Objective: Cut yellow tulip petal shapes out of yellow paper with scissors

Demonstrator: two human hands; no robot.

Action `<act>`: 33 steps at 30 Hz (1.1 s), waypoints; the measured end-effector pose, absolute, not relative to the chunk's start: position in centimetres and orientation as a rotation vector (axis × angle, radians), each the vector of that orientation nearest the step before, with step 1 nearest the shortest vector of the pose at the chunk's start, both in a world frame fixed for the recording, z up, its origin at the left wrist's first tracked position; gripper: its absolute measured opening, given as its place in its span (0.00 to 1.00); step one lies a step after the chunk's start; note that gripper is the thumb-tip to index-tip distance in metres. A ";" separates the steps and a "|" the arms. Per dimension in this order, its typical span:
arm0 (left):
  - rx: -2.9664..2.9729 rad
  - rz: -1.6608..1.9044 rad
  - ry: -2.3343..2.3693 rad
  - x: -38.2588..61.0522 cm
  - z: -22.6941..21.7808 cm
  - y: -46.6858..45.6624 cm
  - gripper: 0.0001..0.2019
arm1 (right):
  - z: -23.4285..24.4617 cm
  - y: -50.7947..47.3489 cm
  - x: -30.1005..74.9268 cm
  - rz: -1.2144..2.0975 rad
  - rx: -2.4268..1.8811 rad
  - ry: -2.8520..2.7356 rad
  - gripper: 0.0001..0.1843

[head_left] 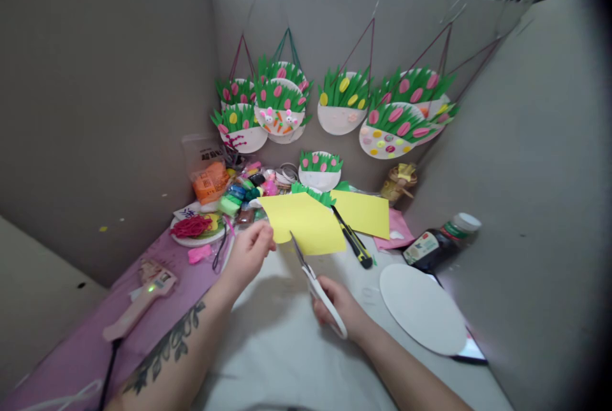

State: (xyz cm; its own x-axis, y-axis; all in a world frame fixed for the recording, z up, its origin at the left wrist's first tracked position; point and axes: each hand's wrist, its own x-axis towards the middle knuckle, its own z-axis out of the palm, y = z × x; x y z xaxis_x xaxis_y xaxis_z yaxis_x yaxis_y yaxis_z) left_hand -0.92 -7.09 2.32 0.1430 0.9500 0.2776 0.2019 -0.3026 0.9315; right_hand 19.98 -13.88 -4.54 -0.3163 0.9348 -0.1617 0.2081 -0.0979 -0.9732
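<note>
Only the head view here, so going with that. The left hand (253,248) is pinching a yellow sheet (308,223) by its left edge, around the middle of the frame. The right hand (337,302) is wrapping its grip around the white handles of some scissors (315,283), and the blades are overlapping the sheet's lower left part. So neither grip is going spare.

Container-wise, there's loads going on. White plate pockets (342,116) are hanging across the upper middle and upper right, with green paper grass and pink or yellow ovals sticking out. One more pocket (319,180) is sitting just above the sheet, and it's holding grass and pink ovals too. Over on the left, a clear bag (210,181) is showing something orange inside, and near it a plate (179,240) is carrying red string (191,226). Right of centre, a little basket (398,187) is holding something yellow, can't tell what. Below that a dark bottle (442,240) is wearing a white cap, contents unclear. A yellow-black cutter (352,240) is lying on the desk (268,347) just right of the sheet.
</note>
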 end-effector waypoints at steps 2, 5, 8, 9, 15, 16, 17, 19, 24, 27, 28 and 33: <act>1.661 1.179 1.152 -0.2 2.5 -7.5 0.16 | -4.5 -13.8 19.8 1.431 -1.291 -1.556 0.14; 1.631 1.157 1.203 0.4 2.4 -7.9 0.16 | -4.3 -13.8 19.6 1.422 -1.299 -1.583 0.14; 1.610 1.150 1.200 0.5 2.2 -7.9 0.16 | -4.3 -13.9 19.6 1.441 -1.292 -1.581 0.13; 1.606 1.151 1.194 0.5 2.2 -7.9 0.16 | -4.3 -13.9 19.6 1.448 -1.287 -1.579 0.13; 1.615 1.149 1.184 0.3 2.3 -8.0 0.16 | -4.3 -13.9 19.6 1.492 -1.245 -1.566 0.14; 1.619 1.144 1.180 0.3 2.4 -8.1 0.16 | -4.3 -13.9 19.7 1.500 -1.240 -1.560 0.14; 1.625 1.138 1.175 0.2 2.5 -8.1 0.16 | -4.3 -13.9 19.7 1.506 -1.238 -1.556 0.14; 1.645 1.123 1.172 0.1 2.7 -8.0 0.16 | -4.2 -13.9 19.8 1.516 -1.239 -1.548 0.13; 1.685 1.106 1.165 -0.3 2.9 -7.9 0.16 | -4.0 -13.9 19.9 1.531 -1.222 -1.547 0.11; 1.699 1.089 1.157 -0.4 2.9 -7.9 0.16 | -3.9 -14.0 19.9 1.555 -1.213 -1.541 0.10; 1.703 1.081 1.156 -0.5 2.8 -7.9 0.16 | -3.9 -14.0 19.9 1.564 -1.214 -1.536 0.10; 1.712 1.057 1.156 -0.7 2.7 -7.9 0.15 | -4.0 -14.0 20.1 1.620 -1.210 -1.511 0.09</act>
